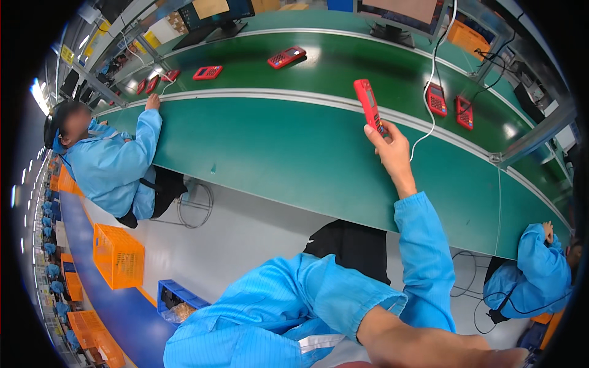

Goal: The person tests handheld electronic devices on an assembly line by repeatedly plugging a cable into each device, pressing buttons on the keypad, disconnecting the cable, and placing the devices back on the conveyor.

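Observation:
In my right hand [394, 150] I hold up a red card terminal [368, 104], gripped at its lower end with its keypad partly behind my fingers. It is tilted and seen from the side, over the inner edge of the green table [276, 147]. My left forearm crosses low in front of me, and my left hand [472, 351] is at the lower right edge, its fingers mostly cut off. On the dark green belt beyond lie more red terminals: one [286, 57] ahead, one [207, 73] farther left, and two, a nearer one [464, 112] and its neighbour [436, 99], at right.
A white cable [431, 92] hangs down beside my right hand. Co-workers in blue sit at left [113, 165] and right [531, 273]. Two monitors [402, 15] stand behind the belt. An orange crate [118, 256] and a blue bin [178, 297] are at lower left.

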The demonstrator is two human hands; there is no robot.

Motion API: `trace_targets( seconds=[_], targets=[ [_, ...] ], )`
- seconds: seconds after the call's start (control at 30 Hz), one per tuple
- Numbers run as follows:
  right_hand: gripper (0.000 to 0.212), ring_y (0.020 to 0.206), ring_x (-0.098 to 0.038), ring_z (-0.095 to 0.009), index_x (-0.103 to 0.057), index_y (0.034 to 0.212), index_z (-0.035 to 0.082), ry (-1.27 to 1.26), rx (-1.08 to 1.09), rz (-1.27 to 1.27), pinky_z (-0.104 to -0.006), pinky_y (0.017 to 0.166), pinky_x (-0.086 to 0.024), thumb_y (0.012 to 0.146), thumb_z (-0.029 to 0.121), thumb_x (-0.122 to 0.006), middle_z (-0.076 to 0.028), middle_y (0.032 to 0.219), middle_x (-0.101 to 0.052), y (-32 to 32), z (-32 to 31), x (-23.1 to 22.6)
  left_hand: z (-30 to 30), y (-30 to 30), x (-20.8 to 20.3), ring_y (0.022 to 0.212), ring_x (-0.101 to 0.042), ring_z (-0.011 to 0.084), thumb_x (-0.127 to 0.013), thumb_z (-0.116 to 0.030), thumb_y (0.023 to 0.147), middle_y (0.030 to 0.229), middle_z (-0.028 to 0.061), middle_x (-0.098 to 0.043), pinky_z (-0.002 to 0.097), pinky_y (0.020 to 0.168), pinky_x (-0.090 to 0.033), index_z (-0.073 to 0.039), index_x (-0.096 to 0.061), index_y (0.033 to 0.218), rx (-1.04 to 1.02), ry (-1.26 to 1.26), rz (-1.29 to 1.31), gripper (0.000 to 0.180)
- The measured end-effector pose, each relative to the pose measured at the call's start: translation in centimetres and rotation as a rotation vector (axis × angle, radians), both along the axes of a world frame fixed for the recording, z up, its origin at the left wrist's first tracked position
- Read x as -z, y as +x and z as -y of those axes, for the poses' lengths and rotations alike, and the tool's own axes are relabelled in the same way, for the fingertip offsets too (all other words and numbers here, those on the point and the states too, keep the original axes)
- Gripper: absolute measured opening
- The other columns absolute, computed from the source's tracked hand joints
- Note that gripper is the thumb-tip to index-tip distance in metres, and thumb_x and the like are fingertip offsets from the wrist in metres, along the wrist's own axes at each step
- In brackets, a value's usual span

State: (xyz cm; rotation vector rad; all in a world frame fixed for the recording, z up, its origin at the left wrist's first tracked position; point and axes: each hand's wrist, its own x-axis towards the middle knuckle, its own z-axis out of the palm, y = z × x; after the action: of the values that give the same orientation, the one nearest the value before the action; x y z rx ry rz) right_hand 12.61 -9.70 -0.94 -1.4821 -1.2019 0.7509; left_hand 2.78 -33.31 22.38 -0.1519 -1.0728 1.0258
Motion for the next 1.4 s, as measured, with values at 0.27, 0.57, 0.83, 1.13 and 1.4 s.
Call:
trace_targets(
  seconds=[0.27,0.57,0.83,1.13,1.4],
  targets=[
    [0.061,0.056,-0.044,-0.005,-0.065,0.117,-0.006,-0.006,-0.010,0.014,-0.0255,0.050,-0.034,0.082,0.042,-0.078,0.001,0.065,-0.054,-0.1,0.1,0.0,-1.9,0.4,2.4,0.120,-0.060,0.0240,-0.022,-0.042,0.106,0.134,0.0214,-0.057,0.0344,0.099,-0.047,0.005,-0.046,0.139,0.388,0.503,-0.191,0.062],
    [0.062,0.059,-0.052,-0.007,-0.065,0.118,-0.005,-0.011,-0.003,0.015,-0.0247,0.054,-0.041,0.083,0.043,-0.078,-0.001,0.067,-0.059,-0.1,0.0,-0.8,-2.2,0.0,2.0,0.113,-0.064,0.0239,-0.025,-0.030,0.107,0.121,0.0237,-0.064,0.0318,0.093,-0.053,0.010,-0.046,0.136,0.459,0.505,-0.304,0.054],
    [0.061,0.053,-0.048,-0.003,-0.063,0.123,-0.001,0.035,-0.021,0.043,-0.0212,0.044,-0.033,0.085,0.045,-0.076,0.004,0.064,-0.054,0.3,-0.4,0.4,-1.2,2.2,2.0,0.107,-0.066,0.0244,-0.022,-0.032,0.107,0.121,0.0225,-0.064,0.0307,0.088,-0.055,0.007,-0.051,0.131,0.164,0.401,-0.046,0.054],
    [0.060,0.057,-0.045,-0.004,-0.065,0.118,-0.005,-0.020,-0.023,0.021,-0.0240,0.052,-0.037,0.082,0.041,-0.078,0.000,0.069,-0.058,-0.1,0.1,0.0,-3.1,0.4,1.9,0.107,-0.067,0.0256,-0.023,-0.031,0.107,0.122,0.0223,-0.064,0.0331,0.090,-0.055,0.007,-0.053,0.132,0.215,0.533,-0.231,0.054],
    [0.060,0.057,-0.047,-0.005,-0.064,0.119,-0.006,0.004,-0.020,0.020,-0.0237,0.052,-0.037,0.083,0.041,-0.077,-0.001,0.068,-0.058,0.6,-0.2,-0.2,-1.4,2.3,1.7,0.106,-0.068,0.0253,-0.023,-0.031,0.107,0.117,0.0215,-0.066,0.0329,0.088,-0.055,0.006,-0.058,0.128,0.076,0.285,-0.151,0.055]
  ],
)
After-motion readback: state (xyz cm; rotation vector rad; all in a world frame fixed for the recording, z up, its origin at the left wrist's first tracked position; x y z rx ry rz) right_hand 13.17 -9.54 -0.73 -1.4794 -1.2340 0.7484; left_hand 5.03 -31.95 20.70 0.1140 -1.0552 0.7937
